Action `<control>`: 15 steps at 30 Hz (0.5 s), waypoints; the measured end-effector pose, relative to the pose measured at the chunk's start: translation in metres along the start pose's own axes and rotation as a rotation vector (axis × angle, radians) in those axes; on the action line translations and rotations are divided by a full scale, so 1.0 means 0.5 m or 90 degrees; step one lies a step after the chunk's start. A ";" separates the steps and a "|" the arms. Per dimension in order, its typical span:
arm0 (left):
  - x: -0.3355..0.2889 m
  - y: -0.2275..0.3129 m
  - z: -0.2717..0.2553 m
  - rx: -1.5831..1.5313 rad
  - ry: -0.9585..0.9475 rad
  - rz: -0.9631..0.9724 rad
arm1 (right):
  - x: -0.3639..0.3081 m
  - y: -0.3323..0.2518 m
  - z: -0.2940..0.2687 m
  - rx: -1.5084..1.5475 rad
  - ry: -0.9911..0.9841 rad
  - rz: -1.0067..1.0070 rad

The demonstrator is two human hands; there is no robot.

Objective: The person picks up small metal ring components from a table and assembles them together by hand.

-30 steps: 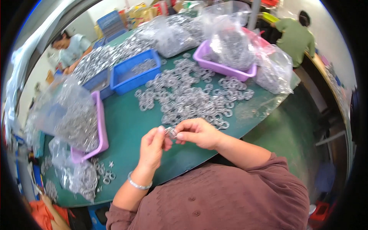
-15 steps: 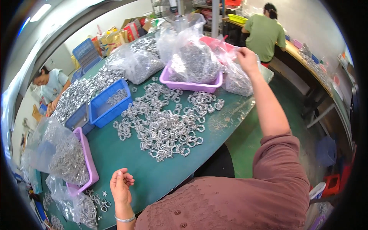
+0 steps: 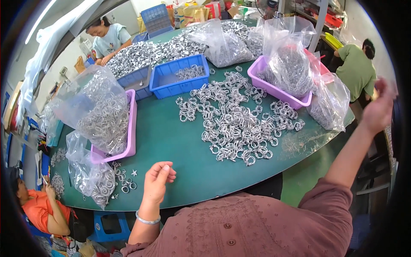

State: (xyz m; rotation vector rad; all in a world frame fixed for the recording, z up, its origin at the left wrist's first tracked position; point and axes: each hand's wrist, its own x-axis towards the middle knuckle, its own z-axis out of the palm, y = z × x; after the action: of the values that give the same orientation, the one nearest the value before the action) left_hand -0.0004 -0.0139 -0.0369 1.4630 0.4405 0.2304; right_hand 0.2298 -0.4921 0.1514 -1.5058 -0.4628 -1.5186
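My left hand is above the near edge of the green table, a bangle at its wrist. Its fingers are curled in with the thumb against them; anything inside is hidden. Out past the table's right end, my right hand is raised and smeared by motion, so its fingers do not show clearly. The nearest thing to it is a clear plastic bag of small silvery parts. Between my hands lies a loose pile of silvery metal rings.
Purple trays hold bagged rings left and right. A blue basket and a heap of metal pieces lie at the back. Co-workers sit at far left, lower left and right. A blue stool stands below.
My right hand has left the clear bag by the right tray and swung out to the right. The view has turned left, bringing a person in orange into sight. The left hand stays curled.
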 end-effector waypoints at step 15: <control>-0.060 -0.017 -0.038 0.038 0.002 0.025 | -0.495 -0.207 0.572 0.053 -1.090 -0.191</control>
State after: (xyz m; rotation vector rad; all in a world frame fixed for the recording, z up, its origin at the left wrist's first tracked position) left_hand -0.0364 -0.0100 -0.0418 1.5304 0.4245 0.2526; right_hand 0.2719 -0.1295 0.0082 -2.4197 -1.6882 0.0254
